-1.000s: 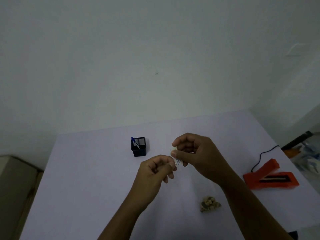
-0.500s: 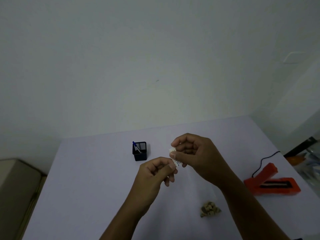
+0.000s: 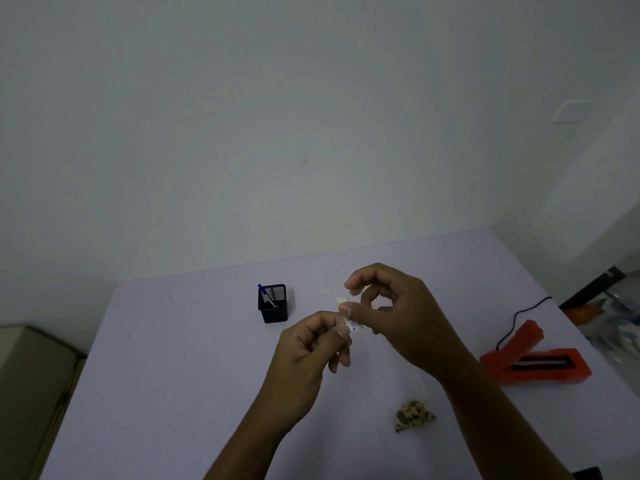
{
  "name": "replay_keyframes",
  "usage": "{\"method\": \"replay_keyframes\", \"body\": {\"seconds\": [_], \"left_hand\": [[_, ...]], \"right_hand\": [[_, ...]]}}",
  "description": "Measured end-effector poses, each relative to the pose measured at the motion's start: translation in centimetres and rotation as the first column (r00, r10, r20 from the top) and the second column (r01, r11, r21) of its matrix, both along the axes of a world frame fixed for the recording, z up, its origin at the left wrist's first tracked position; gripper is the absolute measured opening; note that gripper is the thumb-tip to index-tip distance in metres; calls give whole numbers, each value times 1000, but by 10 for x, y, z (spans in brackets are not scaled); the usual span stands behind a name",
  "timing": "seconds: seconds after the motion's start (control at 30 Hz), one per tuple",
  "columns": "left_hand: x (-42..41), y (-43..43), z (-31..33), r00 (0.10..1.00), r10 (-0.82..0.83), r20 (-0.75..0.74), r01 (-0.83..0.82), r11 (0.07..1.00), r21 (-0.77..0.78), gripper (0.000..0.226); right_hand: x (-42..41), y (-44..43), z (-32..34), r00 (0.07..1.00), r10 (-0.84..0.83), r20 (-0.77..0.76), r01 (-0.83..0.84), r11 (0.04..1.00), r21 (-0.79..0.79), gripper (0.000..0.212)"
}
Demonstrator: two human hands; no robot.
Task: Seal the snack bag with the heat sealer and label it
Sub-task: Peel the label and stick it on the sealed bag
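Observation:
A small white label (image 3: 350, 320) with blue writing is pinched between both hands above the middle of the table. My left hand (image 3: 311, 351) grips its lower end with thumb and forefinger. My right hand (image 3: 391, 313) holds its upper part under the thumb, the forefinger lifted and curled above. The clear snack bag (image 3: 414, 415), with brownish pieces bunched at its bottom, lies flat on the table below my right wrist. The orange heat sealer (image 3: 535, 363) sits at the right with its jaw raised.
A black mesh pen cup (image 3: 273, 303) holding a blue pen stands left of my hands. The sealer's black cord (image 3: 519, 315) runs off the table's right edge. A beige box (image 3: 31, 382) sits beyond the left edge, clutter beyond the right edge.
My right forefinger has lifted off the label and my right hand has opened a little. The left hand keeps its pinch. The view has tilted slightly.

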State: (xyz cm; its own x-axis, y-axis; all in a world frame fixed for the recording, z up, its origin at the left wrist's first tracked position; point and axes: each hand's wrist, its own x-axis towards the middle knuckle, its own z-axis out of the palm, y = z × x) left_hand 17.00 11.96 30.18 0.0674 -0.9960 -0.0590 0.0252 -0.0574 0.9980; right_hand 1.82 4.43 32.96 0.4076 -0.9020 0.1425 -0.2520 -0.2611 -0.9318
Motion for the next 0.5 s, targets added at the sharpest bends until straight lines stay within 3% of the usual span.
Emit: {"method": "replay_keyframes", "body": {"seconds": [0.17,0.5], "left_hand": [[0,-2,-2,999,40,13,-40,999,-7,21],[1,-5,-2,997,61,41,-59,997,-39,19]], "right_hand": [[-10,6,-1,995,47,-93,-59,990,-126,3],[-18,12,-3,982,90,-163,-131,957,-258,18]]}}
